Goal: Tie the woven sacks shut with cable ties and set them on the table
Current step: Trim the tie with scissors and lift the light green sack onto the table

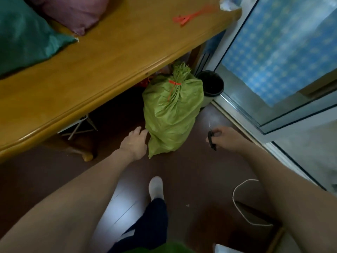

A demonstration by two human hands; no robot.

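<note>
left hand [134, 143] fingers loose against bulging light-green woven sack [173, 115]; right hand [225, 137] fingers grip black scissors [211, 140]. looks soft, slippery; i'd grab neck at red cable tie [174, 83].

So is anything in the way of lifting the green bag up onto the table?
Mostly the table itself: the green sack stands on the floor with its tied top right by the table's edge, so it probably has to come out sideways first. Nothing sits between the left hand and the sack.
</note>
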